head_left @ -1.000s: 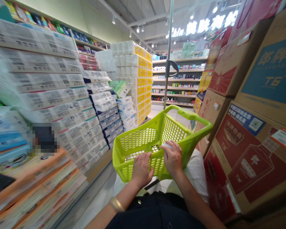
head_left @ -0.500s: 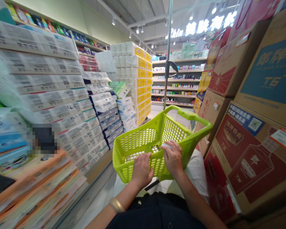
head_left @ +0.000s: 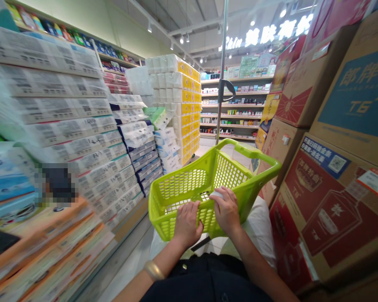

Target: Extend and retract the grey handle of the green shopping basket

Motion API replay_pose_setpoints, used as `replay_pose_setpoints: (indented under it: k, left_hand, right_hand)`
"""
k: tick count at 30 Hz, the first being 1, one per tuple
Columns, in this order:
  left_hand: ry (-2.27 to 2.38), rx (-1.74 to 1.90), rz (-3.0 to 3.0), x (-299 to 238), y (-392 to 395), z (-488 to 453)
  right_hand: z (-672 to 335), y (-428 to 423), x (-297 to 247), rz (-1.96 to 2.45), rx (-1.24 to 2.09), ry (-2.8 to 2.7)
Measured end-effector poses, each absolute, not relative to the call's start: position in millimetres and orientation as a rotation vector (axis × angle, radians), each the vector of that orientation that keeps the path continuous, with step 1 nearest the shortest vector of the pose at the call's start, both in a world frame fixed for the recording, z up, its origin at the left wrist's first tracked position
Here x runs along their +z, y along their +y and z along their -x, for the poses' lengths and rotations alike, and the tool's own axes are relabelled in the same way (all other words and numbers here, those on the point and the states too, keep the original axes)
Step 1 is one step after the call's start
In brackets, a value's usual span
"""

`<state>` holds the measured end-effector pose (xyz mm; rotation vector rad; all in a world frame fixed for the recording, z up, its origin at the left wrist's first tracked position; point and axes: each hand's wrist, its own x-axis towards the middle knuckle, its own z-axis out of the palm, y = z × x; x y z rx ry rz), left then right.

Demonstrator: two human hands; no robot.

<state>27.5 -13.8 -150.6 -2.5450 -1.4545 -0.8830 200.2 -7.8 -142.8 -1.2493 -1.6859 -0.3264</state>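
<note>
A lime-green shopping basket [head_left: 182,180] with perforated sides and a raised handle stands tilted in front of me. My left hand [head_left: 187,220] is closed over its near rim, fingers on top and thumb on the outer side. Farther right along that same rim is my right hand [head_left: 227,209], its fingers closed on a small white wipe [head_left: 216,193] that looks like folded tissue or cloth. The wipe touches the rim or lies just above it. Most of it is hidden under the fingers. White grid shows through the basket's floor.
Stacked cartons [head_left: 337,197] rise close on the right. On the left stand piles of wrapped paper packs [head_left: 82,126] and orange packs [head_left: 56,251]. A metal pole [head_left: 220,113] stands behind the basket. Stocked shelves [head_left: 236,94] line the back.
My right hand has slid slightly left along the basket's rim with the white wipe. My left hand and the basket have stayed in place.
</note>
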Motion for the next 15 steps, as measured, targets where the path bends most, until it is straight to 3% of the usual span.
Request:
replay_pose_setpoints:
  k: [7, 15]
  left_hand:
    - [-1.450, -0.888, 2.536, -151, -14, -28]
    - [-1.452, -0.886, 2.551, -151, -14, -27]
  right_hand:
    - [-219, 0, -139, 1.292, -0.411, -1.477]
    - [-187, -12, -148, 1.204, -0.278, -1.748]
